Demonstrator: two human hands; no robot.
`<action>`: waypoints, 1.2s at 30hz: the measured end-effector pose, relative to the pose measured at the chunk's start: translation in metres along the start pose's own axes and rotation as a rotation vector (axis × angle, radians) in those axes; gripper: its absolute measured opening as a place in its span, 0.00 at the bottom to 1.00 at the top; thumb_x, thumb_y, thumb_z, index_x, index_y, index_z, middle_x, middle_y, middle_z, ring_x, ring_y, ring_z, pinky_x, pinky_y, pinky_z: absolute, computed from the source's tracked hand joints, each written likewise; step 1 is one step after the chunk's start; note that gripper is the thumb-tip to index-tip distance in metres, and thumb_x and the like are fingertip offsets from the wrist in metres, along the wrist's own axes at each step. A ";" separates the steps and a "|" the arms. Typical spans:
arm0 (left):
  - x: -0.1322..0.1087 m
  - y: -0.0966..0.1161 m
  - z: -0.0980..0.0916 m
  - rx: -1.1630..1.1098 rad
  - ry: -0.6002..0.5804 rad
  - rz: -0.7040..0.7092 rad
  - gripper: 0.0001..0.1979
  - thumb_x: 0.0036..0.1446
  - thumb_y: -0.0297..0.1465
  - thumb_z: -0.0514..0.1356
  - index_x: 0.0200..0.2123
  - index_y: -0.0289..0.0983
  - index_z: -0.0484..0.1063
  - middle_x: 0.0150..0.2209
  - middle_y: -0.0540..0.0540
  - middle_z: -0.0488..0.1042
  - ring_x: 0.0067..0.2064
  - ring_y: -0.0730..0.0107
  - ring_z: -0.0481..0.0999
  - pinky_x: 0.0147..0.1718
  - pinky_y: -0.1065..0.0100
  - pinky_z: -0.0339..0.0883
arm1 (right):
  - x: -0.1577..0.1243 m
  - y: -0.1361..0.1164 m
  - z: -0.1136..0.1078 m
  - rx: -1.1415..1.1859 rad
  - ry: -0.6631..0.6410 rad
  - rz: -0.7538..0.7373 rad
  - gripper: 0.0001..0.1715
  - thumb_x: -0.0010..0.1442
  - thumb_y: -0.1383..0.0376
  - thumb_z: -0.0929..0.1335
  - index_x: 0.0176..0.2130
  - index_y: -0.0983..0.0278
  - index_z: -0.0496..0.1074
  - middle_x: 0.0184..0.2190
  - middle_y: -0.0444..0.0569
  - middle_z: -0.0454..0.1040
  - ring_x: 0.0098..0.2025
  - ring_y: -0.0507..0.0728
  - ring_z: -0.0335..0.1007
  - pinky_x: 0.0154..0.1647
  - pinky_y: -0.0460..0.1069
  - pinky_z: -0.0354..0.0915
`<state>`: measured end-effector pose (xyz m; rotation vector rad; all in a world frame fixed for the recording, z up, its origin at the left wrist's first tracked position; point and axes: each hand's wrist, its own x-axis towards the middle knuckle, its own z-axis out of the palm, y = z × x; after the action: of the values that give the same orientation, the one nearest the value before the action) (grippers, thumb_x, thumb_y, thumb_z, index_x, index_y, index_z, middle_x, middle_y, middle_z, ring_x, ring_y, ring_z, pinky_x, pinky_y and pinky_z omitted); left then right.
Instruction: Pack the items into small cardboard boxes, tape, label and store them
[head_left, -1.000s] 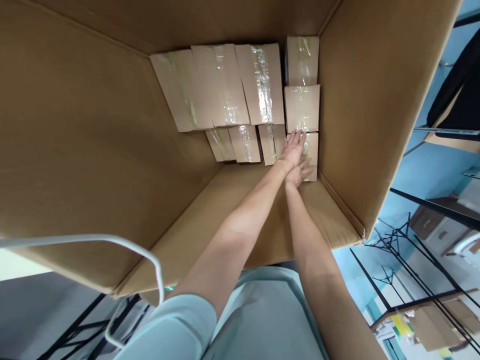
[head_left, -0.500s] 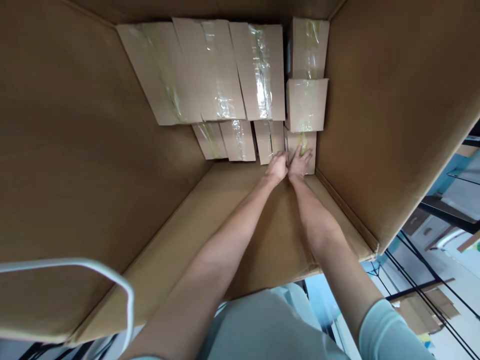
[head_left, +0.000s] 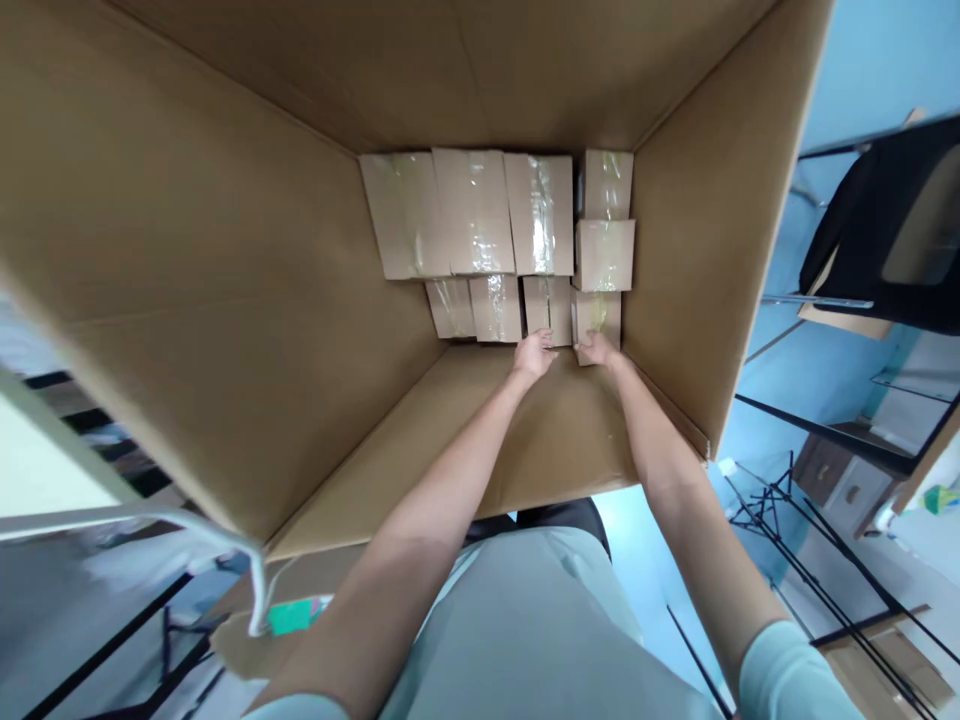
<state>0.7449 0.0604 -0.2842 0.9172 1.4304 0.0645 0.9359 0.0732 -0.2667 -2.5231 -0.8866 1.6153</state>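
Both my arms reach deep into a large open cardboard carton [head_left: 187,300]. Several small taped cardboard boxes lie packed on its bottom. My left hand [head_left: 534,355] rests at the near edge of a small taped box [head_left: 547,308], fingers curled down against it. My right hand [head_left: 598,349] touches the near edge of the neighbouring small box [head_left: 597,314] in the right column, fingers bent over its edge. Three longer taped boxes [head_left: 472,212] sit behind them, and two more small boxes [head_left: 604,255] fill the far right corner.
The carton's tall walls close in on every side; its right wall [head_left: 697,220] stands close to my right hand. Outside it, black metal racks [head_left: 817,560] and a drawer unit [head_left: 840,480] show at the right, a white cable [head_left: 150,520] at the left.
My hands slid back from on top of the right small box to the near edges of two boxes and moved apart. The view pulled back, so the carton looks deeper.
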 end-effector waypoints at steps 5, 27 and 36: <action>-0.071 0.054 -0.048 -0.297 0.082 0.049 0.29 0.55 0.26 0.73 0.61 0.34 0.75 0.50 0.36 0.86 0.48 0.56 0.86 0.54 0.52 0.80 | -0.108 -0.039 0.004 -0.026 -0.231 -0.331 0.08 0.67 0.64 0.74 0.46 0.62 0.85 0.43 0.51 0.88 0.47 0.61 0.85 0.59 0.55 0.75; -0.537 -0.087 -0.271 -1.105 0.379 0.664 0.38 0.48 0.37 0.81 0.61 0.38 0.76 0.64 0.32 0.77 0.60 0.47 0.83 0.63 0.47 0.74 | -0.538 -0.181 0.179 -0.211 -0.322 -1.507 0.15 0.74 0.59 0.69 0.52 0.58 0.85 0.45 0.53 0.85 0.43 0.59 0.84 0.47 0.52 0.80; -0.636 -0.233 -0.362 -1.098 0.632 0.792 0.35 0.52 0.35 0.77 0.62 0.39 0.75 0.64 0.32 0.77 0.57 0.50 0.84 0.58 0.52 0.77 | -0.647 -0.227 0.349 -0.339 -0.613 -1.557 0.11 0.71 0.57 0.73 0.45 0.57 0.87 0.42 0.51 0.85 0.42 0.59 0.84 0.42 0.50 0.79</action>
<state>0.1977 -0.2650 0.1448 0.4538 1.1954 1.6745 0.3443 -0.1366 0.1780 -0.5623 -2.3423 1.4544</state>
